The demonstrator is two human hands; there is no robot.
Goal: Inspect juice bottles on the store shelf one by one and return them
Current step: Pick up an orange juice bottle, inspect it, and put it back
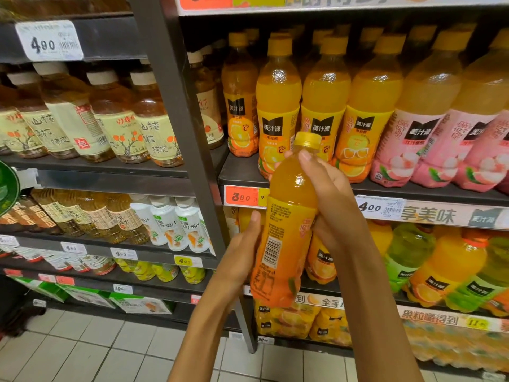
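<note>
Both our hands hold one orange juice bottle point(286, 230) at the centre of the frame: our left hand point(242, 255) curls around its lower label from the left, and our right hand point(327, 194) wraps its shoulder, thumb just under the yellow cap point(307, 139). We hold it tilted, barcode facing us, off the shelf. Behind it, right of centre, more orange juice bottles point(322, 106) stand upright on the dark shelf point(239, 172), with pink-labelled bottles point(429, 139) at far right.

Behind the right hand point(327, 197): dark shelf point(429, 190) carrying orange juice bottles point(369, 106), upright. Right of the hand: pink bottles point(418, 150) on the same shelf. Left of it: tea bottles point(110, 117) on a neighbouring shelf point(96, 165).
</note>
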